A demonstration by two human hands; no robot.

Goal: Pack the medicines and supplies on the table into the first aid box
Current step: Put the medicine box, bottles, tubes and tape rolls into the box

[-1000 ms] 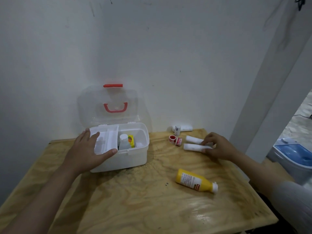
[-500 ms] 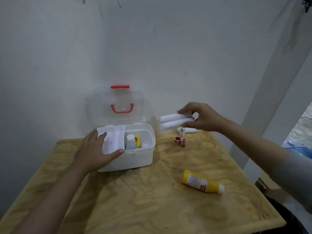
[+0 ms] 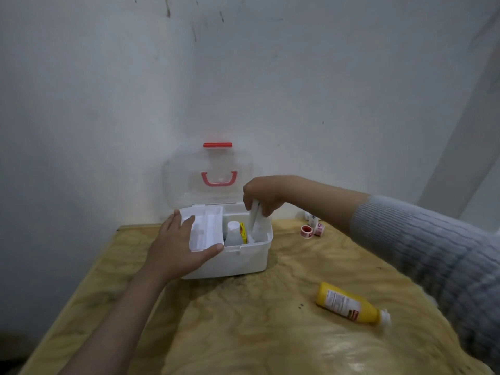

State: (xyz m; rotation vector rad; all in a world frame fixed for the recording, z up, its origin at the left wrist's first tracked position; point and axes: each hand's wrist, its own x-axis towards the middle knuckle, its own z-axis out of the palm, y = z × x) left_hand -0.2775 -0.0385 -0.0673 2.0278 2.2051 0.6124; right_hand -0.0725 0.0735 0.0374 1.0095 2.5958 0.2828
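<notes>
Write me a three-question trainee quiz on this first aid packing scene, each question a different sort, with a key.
1. True or false: the yellow bottle lies on its side on the table.
2. Which hand lowers the white rolls into the box? A) the left hand B) the right hand
3. Fill in: the box's clear lid stands ____.

Key
1. True; it is outside the box.
2. B; the left hand steadies the box at the tray.
3. Open, upright against the wall.
</notes>
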